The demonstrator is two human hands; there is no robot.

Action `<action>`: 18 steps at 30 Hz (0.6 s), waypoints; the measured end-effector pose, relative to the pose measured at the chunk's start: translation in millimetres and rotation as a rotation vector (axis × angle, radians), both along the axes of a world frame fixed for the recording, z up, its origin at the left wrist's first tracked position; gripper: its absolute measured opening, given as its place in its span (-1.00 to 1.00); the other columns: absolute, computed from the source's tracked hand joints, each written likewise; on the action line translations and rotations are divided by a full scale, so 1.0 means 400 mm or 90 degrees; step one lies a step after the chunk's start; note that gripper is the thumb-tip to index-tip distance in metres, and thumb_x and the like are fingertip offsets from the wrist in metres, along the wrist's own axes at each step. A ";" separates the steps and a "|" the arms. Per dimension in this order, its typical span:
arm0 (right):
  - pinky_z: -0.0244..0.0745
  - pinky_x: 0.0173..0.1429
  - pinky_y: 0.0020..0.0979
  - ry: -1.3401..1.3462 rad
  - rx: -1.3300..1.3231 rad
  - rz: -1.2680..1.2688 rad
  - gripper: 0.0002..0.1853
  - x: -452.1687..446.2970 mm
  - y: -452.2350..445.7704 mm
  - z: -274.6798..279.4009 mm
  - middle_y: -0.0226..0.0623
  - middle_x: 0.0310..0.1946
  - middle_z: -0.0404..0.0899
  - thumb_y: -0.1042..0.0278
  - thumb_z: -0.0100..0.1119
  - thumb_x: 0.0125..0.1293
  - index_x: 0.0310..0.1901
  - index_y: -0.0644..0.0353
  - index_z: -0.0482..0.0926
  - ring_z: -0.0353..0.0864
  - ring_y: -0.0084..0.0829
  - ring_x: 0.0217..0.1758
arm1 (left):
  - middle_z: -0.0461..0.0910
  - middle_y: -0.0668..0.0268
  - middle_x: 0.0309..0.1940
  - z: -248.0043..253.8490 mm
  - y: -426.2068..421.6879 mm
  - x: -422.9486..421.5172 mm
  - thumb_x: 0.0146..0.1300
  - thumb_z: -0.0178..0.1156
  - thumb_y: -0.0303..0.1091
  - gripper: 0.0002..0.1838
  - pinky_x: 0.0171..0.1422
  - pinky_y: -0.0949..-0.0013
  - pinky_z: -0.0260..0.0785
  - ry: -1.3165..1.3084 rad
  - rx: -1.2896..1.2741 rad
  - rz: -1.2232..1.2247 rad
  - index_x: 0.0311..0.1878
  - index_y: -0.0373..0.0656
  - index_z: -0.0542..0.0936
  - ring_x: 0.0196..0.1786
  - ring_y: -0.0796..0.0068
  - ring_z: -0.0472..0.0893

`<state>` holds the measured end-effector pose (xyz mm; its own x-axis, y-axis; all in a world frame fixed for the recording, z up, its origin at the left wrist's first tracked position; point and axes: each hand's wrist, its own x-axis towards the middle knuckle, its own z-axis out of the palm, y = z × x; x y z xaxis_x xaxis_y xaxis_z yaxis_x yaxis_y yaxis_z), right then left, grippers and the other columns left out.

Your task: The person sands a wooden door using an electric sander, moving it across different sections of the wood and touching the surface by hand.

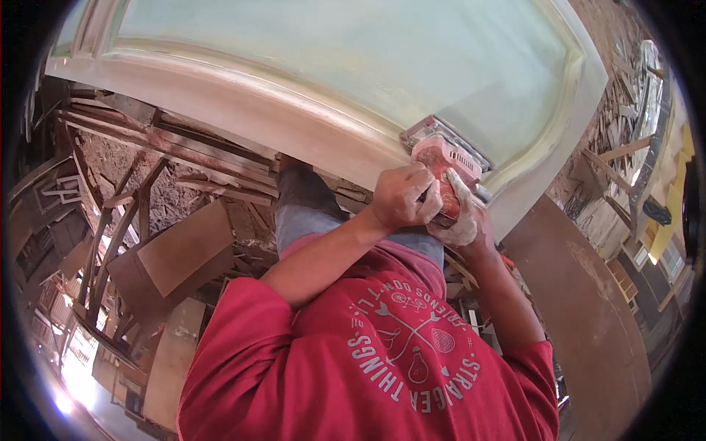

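A red power sander (446,156), coated in pale dust, rests with its flat base on a panelled wooden door (346,62), near the moulding at its lower right. My right hand (465,209), whitish with dust or a thin glove, wraps round the sander's rear body. Beside it, my left hand (404,195) is closed in a fist against the sander's near left side. A small dark spot shows between the left fingers; I cannot tell what it is. The door has a pale green-white panel and a lighter, pinkish frame.
Wooden trestle bars (169,140) stand under and left of the door. A brown board (187,246) lies lower left, and a large brown sheet (581,279) leans at the right. Wood scraps (625,110) litter the ground at the upper right.
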<state>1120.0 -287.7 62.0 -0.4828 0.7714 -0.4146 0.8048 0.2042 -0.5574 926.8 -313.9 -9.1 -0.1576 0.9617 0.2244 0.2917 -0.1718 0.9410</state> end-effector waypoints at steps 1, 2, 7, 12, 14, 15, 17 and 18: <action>0.71 0.23 0.00 -0.006 -0.011 0.006 0.23 -0.025 0.007 0.002 -0.04 0.09 0.79 0.10 0.77 -0.01 0.70 -0.02 0.23 0.80 0.07 0.15 | 0.50 0.20 -0.52 -0.005 0.002 -0.021 0.20 0.36 -0.46 -0.82 -0.39 0.08 0.51 0.003 0.019 0.010 -0.41 -0.12 0.51 -0.48 0.10 0.61; 0.71 0.22 0.00 -0.012 -0.019 0.011 0.24 -0.036 0.014 0.011 -0.04 0.09 0.79 0.09 0.77 0.00 0.71 -0.01 0.22 0.80 0.06 0.16 | 0.50 0.20 -0.52 -0.006 0.006 -0.029 0.20 0.36 -0.47 -0.82 -0.39 0.09 0.50 0.008 0.040 0.020 -0.41 -0.12 0.51 -0.48 0.10 0.61; 0.71 0.33 -0.10 0.007 -0.059 -0.017 0.13 -0.168 0.041 0.020 0.07 0.21 0.77 0.08 0.74 0.05 0.65 0.16 0.34 0.81 0.04 0.24 | 0.53 0.19 -0.49 0.026 0.042 -0.173 0.17 0.34 -0.50 -0.87 -0.40 0.08 0.51 0.004 0.042 0.013 -0.38 -0.17 0.54 -0.47 0.10 0.61; 0.75 0.12 0.00 0.031 0.031 0.046 0.19 -0.236 0.054 0.066 0.08 0.08 0.82 -0.17 0.70 0.17 0.69 0.10 0.18 0.86 0.10 0.07 | 0.51 0.18 -0.49 0.068 0.050 -0.235 0.19 0.30 -0.52 -0.88 -0.42 0.10 0.48 0.061 0.087 0.022 -0.37 -0.20 0.52 -0.49 0.10 0.59; 0.75 0.09 0.00 0.032 0.029 0.042 0.18 -0.288 0.066 0.082 0.08 0.06 0.82 -0.15 0.69 0.18 0.69 0.09 0.18 0.88 0.10 0.01 | 0.48 0.18 -0.50 0.085 0.067 -0.292 0.25 0.21 -0.62 -0.87 -0.44 0.12 0.44 0.115 0.132 0.016 -0.38 -0.24 0.48 -0.51 0.14 0.56; 0.76 0.07 0.00 0.038 0.030 0.044 0.19 -0.292 0.068 0.100 0.08 0.05 0.83 -0.16 0.69 0.18 0.70 0.10 0.16 0.88 0.10 -0.02 | 0.48 0.18 -0.50 0.109 0.070 -0.297 0.25 0.21 -0.61 -0.88 -0.43 0.12 0.44 0.096 0.118 0.017 -0.38 -0.24 0.48 -0.51 0.14 0.56; 0.76 0.04 -0.01 0.044 0.029 0.045 0.20 -0.321 0.070 0.107 0.09 0.03 0.83 -0.17 0.67 0.19 0.71 0.11 0.14 0.88 0.11 -0.06 | 0.49 0.16 -0.50 0.132 0.079 -0.331 0.27 0.21 -0.60 -0.88 -0.42 0.11 0.43 0.053 0.089 0.016 -0.38 -0.25 0.49 -0.51 0.13 0.56; 0.76 0.04 -0.01 0.037 0.021 0.045 0.22 -0.326 0.073 0.125 0.09 0.03 0.83 -0.18 0.66 0.19 0.72 0.11 0.12 0.88 0.12 -0.07 | 0.50 0.16 -0.50 0.154 0.082 -0.336 0.27 0.21 -0.59 -0.88 -0.41 0.11 0.44 0.049 0.084 0.022 -0.38 -0.25 0.49 -0.51 0.12 0.56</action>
<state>989.5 -258.6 112.1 -0.5591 0.7475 -0.3588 0.7543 0.2789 -0.5944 792.4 -281.0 52.5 -0.1672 0.9177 0.3605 0.3700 -0.2805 0.8857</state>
